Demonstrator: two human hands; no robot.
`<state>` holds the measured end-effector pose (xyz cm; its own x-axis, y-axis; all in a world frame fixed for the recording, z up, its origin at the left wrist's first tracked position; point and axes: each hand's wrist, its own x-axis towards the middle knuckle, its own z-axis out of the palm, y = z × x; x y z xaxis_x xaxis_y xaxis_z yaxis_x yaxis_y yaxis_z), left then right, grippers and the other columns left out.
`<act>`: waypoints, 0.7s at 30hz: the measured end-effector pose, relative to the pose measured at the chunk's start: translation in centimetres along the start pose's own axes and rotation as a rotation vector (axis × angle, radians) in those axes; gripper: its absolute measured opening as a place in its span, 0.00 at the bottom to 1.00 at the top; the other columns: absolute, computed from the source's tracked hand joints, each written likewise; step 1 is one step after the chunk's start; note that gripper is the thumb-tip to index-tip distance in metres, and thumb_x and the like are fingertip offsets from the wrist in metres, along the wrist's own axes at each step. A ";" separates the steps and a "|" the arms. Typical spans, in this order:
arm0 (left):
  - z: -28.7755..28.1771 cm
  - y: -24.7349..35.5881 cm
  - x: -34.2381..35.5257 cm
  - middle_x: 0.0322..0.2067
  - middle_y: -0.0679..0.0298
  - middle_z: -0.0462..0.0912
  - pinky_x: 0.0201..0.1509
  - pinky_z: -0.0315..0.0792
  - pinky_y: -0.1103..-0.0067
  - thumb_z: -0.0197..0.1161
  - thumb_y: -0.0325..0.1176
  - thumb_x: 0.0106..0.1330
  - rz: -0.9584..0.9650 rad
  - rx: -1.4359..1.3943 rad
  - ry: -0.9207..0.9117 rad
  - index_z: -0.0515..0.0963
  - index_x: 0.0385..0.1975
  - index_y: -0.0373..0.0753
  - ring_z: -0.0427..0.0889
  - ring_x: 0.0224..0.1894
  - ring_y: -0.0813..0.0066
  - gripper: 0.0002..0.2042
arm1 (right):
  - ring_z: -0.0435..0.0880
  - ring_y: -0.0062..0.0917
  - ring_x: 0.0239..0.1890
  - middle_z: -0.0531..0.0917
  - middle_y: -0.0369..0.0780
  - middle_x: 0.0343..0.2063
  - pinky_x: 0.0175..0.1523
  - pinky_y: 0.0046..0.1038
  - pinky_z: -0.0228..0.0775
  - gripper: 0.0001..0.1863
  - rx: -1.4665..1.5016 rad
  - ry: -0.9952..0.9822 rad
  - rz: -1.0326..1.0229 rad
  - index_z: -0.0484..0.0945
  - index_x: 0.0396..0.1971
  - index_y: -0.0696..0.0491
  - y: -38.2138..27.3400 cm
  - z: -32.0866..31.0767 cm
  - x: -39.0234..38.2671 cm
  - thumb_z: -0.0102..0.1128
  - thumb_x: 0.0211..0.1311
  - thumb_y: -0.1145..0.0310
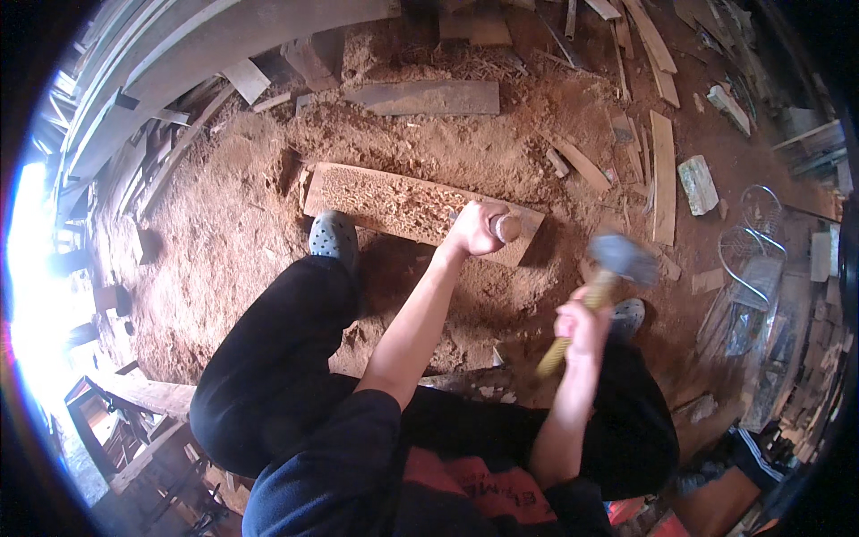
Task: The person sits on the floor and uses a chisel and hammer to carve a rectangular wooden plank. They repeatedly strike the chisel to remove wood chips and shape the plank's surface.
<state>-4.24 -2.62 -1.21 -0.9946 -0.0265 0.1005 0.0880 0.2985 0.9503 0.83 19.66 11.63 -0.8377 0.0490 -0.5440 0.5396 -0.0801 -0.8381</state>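
Observation:
A long carved wooden board lies crosswise in front of me, its top covered in dense relief carving with a plainer right end. My left hand grips a chisel with a round wooden handle over the right part of the board; the blade is mostly hidden by my fingers. My right hand is closed round the yellowish handle of a hammer, its grey head blurred and raised to the right of the board, apart from the chisel.
My feet, in grey clogs, flank the board. Sawdust and scrap planks litter the dirt floor. Stacked timber lines the upper left; a wire rack and wood pieces sit at right. Bright daylight enters at far left.

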 end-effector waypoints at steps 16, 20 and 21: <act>1.4 -0.4 0.1 0.20 0.51 0.78 0.27 0.73 0.70 0.63 0.36 0.44 0.058 0.121 0.041 0.75 0.17 0.36 0.79 0.24 0.52 0.10 | 0.61 0.16 0.06 0.64 0.31 0.09 0.11 0.20 0.54 0.07 -0.104 0.188 0.003 0.66 0.19 0.53 -2.0 1.7 -2.7 0.54 0.40 0.80; 1.0 0.3 -0.4 0.21 0.50 0.78 0.28 0.73 0.69 0.63 0.35 0.42 -0.022 0.041 0.027 0.76 0.18 0.36 0.79 0.26 0.51 0.09 | 0.60 0.15 0.08 0.65 0.32 0.10 0.13 0.18 0.55 0.09 0.256 0.166 -0.552 0.64 0.19 0.52 -6.1 1.8 -4.5 0.53 0.41 0.82; 1.2 0.3 -0.3 0.21 0.50 0.78 0.29 0.73 0.69 0.62 0.35 0.42 -0.027 0.045 0.021 0.75 0.18 0.35 0.79 0.26 0.51 0.09 | 0.57 0.15 0.08 0.61 0.31 0.10 0.14 0.19 0.54 0.11 0.329 0.233 -0.692 0.61 0.18 0.51 -6.1 3.5 -4.2 0.51 0.41 0.83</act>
<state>-3.99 -1.38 -1.32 -0.9952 -0.0545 0.0816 0.0584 0.3400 0.9386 0.74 16.48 19.19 -0.9145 0.3985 0.0705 -0.1795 -0.2434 -0.9532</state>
